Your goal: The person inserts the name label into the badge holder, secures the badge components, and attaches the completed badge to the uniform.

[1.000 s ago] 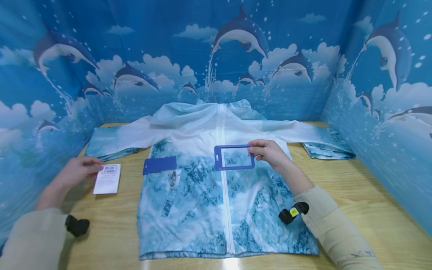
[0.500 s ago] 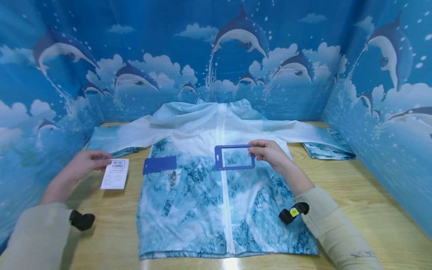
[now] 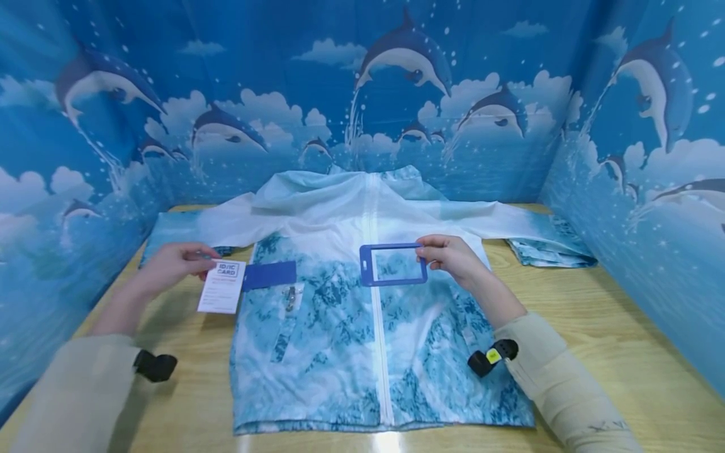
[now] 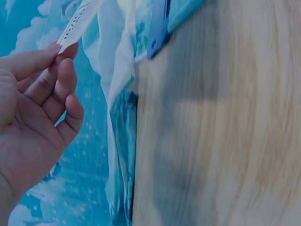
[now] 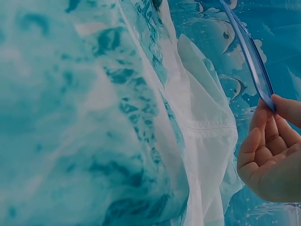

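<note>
Between thumb and fingers, my left hand (image 3: pixel 172 267) pinches a white paper card (image 3: pixel 222 288) by its upper corner. The card is printed "ID/IC CARD" and hangs above the table at the jacket's left edge; the left wrist view shows its edge at the top. My right hand (image 3: pixel 453 258) pinches the right end of a blue card holder frame (image 3: pixel 365 265), which has a slot at its left end. Through its window the jacket (image 3: pixel 323 358) shows. A solid blue panel (image 3: pixel 272 275) lies on the jacket's left side, close beside the card.
The zipped blue and white jacket lies spread face up, its sleeves (image 3: pixel 549 236) out to both sides. A small clear packet with a metal clip (image 3: pixel 291 299) rests on it below the blue panel. Wooden table (image 3: pixel 612 321) shows around it. Dolphin-printed curtains (image 3: pixel 317 82) enclose three sides.
My left hand has carried the white card to the right and slightly up, from over the bare table to the jacket's edge. The right hand and the blue frame have stayed nearly still.
</note>
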Demonstrator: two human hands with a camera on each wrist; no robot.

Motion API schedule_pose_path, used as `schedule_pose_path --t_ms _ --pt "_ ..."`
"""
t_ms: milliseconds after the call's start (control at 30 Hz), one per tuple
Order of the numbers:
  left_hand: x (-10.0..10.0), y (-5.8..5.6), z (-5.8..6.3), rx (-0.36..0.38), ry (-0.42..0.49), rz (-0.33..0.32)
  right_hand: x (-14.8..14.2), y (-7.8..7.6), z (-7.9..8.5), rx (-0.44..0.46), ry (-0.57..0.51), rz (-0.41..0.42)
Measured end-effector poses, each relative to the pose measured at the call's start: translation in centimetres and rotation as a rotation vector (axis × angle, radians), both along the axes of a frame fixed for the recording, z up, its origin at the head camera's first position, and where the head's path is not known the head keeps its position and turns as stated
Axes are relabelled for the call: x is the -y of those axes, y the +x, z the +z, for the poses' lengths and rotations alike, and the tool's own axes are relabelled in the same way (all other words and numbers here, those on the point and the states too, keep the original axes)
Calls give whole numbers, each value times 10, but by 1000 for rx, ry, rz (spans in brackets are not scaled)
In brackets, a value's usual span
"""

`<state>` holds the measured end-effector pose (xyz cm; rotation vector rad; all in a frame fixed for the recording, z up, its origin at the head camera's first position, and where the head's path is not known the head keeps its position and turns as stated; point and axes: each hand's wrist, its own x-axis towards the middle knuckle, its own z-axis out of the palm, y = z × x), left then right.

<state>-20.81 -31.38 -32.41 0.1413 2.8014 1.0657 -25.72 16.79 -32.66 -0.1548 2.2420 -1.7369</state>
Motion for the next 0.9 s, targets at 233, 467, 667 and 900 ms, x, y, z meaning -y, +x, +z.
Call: schedule_pose_path --t_ms 233,467,667,900 --pt "-20 -4 5 -24 -6 -21 -1 0 -1 -1 6 -1" --pt "-41 -6 8 -51 56 -28 -1 1 -1 -1 2 0" --pt "-59 -11 12 -53 111 -32 -1 -1 -2 -1 -3 14" --pt "-79 -10 15 -69 209 -90 0 -2 -5 15 -2 21"
